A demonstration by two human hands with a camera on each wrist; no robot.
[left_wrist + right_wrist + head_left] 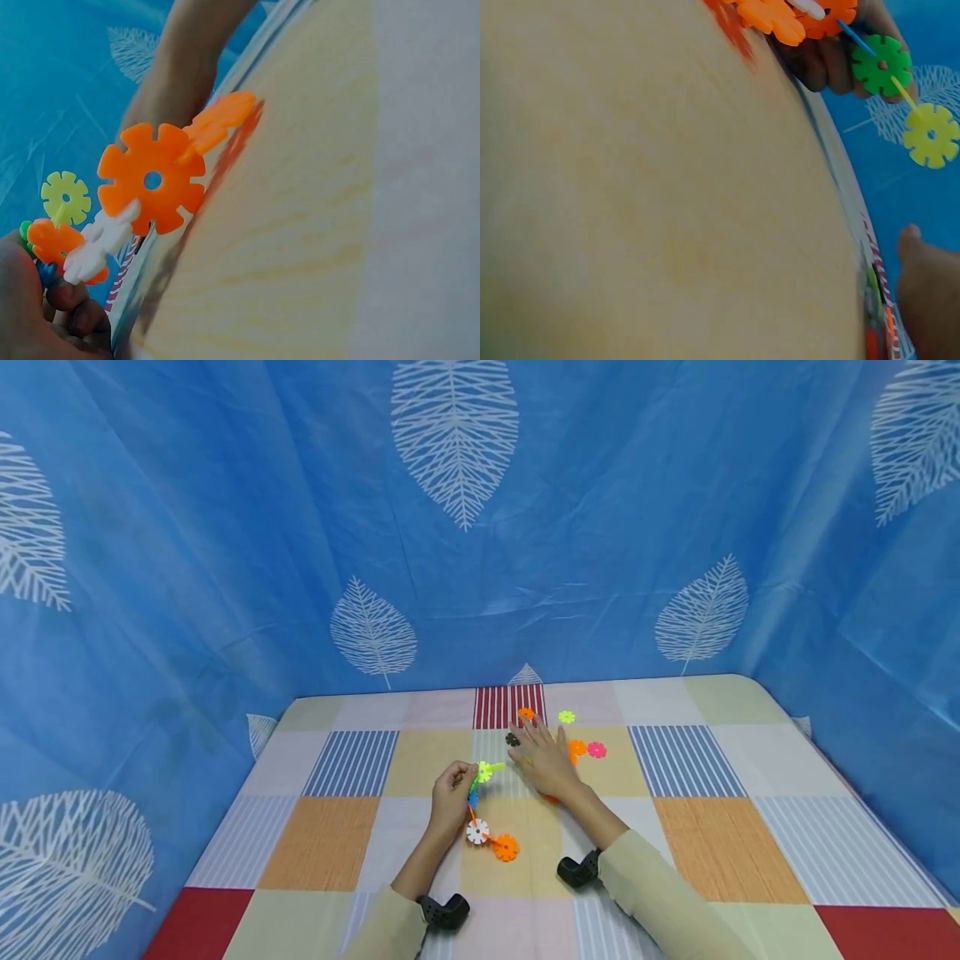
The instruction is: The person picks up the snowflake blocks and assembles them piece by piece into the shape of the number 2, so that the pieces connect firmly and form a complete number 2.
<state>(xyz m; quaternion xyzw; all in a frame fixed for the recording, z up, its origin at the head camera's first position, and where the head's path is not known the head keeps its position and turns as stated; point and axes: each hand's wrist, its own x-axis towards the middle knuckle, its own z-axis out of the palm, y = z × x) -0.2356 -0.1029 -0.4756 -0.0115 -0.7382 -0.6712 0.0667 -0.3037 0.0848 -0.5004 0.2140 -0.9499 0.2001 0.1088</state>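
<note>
My left hand [450, 797] pinches a chain of interlocking flower-shaped plastic discs. A yellow-green disc [485, 772] forms its upper end, followed by a green disc [883, 65] and a blue one. Lower down hang a white disc [477, 832] and an orange disc [506, 848]. To the right, my right hand [546, 764] is spread with straight fingers over loose discs. Close around its fingers lie a black disc [513, 739], an orange disc [527, 713] and another orange disc [577, 748]. What lies beneath the palm is hidden.
A pink disc [597, 750] and a loose yellow-green disc [567, 717] lie beyond the right hand. The table wears a patchwork-patterned cloth [330, 843]. Blue leaf-print curtain [570, 527] stands behind the table and at both sides.
</note>
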